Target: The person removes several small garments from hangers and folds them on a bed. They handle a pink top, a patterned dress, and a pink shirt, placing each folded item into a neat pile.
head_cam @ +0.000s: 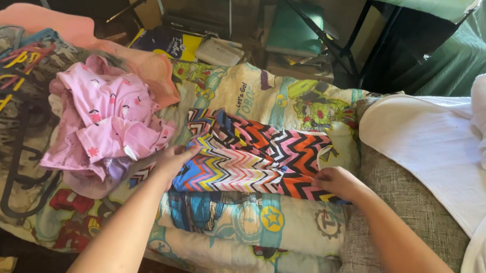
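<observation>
The zigzag garment (pixel 253 155) lay flat on the cartoon blanket (pixel 230 217); the left hand (pixel 173 158) pressed its left edge, the right hand (pixel 338 183) pinched its right edge; smoothing and aligning edges would make a neat fold.

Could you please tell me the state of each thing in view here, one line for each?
Zigzag garment: lying flat on the blanket, partly folded, both hands on it.
Left hand: open, pressing the garment's left edge.
Right hand: resting on the garment's right edge; grip unclear.
Pink garment: crumpled in a heap.
Hangers: piled loose, empty.
White cloth: spread out, bunched at the far right.
Blanket: spread out, rumpled.
</observation>
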